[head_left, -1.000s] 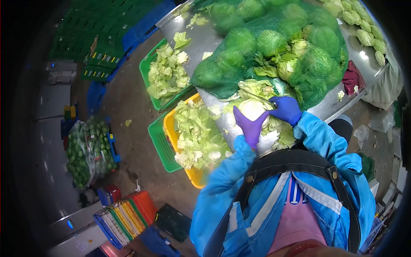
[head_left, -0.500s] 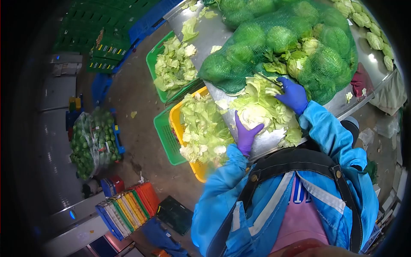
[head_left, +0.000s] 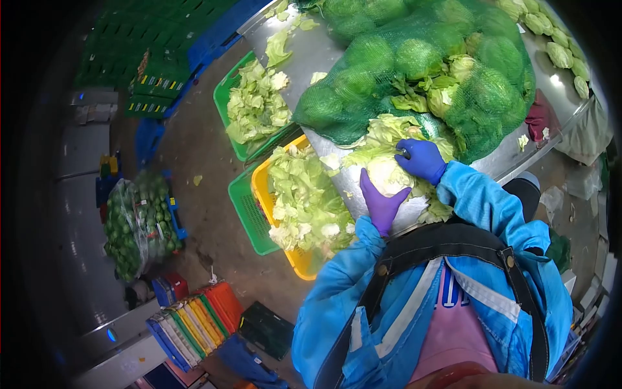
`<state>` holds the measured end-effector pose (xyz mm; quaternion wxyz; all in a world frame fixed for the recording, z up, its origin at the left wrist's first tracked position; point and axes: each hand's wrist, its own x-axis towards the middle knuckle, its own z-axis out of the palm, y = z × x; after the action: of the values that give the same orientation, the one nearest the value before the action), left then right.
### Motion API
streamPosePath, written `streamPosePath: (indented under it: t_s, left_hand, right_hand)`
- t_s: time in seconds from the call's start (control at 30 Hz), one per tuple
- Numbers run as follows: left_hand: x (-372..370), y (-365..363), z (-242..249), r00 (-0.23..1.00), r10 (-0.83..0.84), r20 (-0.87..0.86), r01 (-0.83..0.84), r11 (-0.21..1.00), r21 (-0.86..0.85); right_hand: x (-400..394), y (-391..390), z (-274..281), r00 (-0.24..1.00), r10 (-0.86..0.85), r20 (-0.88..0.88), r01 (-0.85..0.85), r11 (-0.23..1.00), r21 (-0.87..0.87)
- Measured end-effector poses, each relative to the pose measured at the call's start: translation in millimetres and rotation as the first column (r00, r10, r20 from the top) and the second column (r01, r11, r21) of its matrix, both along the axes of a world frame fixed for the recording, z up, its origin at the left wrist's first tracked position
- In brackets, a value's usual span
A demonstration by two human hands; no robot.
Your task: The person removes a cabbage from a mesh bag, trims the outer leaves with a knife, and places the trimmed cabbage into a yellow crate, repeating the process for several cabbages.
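Observation:
A pale green head of lettuce (head_left: 389, 176) lies on the metal table with loose outer leaves spread around it. My left hand (head_left: 382, 202), in a purple glove, grips its near side, thumb and fingers apart around it. Gloved too, my right hand (head_left: 422, 159) is closed above the head's far right side. It holds what looks like a small knife (head_left: 405, 153), mostly hidden by the fingers. Just beyond both hands lies a green mesh bag (head_left: 369, 84) filled with round heads, open towards me with leaves showing.
To the left of the table, a yellow crate (head_left: 262, 188) and a green crate (head_left: 223, 97) hold stripped leaves. Several trimmed heads (head_left: 560, 56) line the far right edge of the table. A red cloth (head_left: 539, 118) lies at the right. Stacked coloured crates (head_left: 201, 318) stand on the floor.
My right hand has moved down and left, closer to the lettuce. The dark blade seen pointing out from it earlier is now mostly hidden. My left hand stays at the near side.

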<state>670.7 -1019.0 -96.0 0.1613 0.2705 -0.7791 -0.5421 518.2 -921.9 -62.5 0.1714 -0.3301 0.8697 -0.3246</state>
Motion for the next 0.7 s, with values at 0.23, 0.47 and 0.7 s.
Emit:
streamPosePath:
  t_s: [0.23, 0.47, 0.7]
  left_hand:
    - [0.2, -15.2, -21.7, 0.998, -0.036, -0.06, 0.043, 0.99, 0.133]
    - [12.3, -55.4, -14.3, 0.986, -0.145, -0.088, 0.168, 0.9, 0.401]
    - [41.1, -73.2, 39.3, 0.858, 0.046, -0.512, 0.504, 0.122, 0.855]
  right_hand:
    - [-11.5, 10.2, -32.7, 0.986, 0.059, -0.153, -0.048, 0.996, 0.076]
    - [-28.7, 12.7, -47.2, 0.989, 0.05, -0.138, -0.033, 0.992, 0.122]
    - [-11.8, 21.7, -34.3, 0.984, -0.007, -0.179, 0.022, 0.997, 0.079]
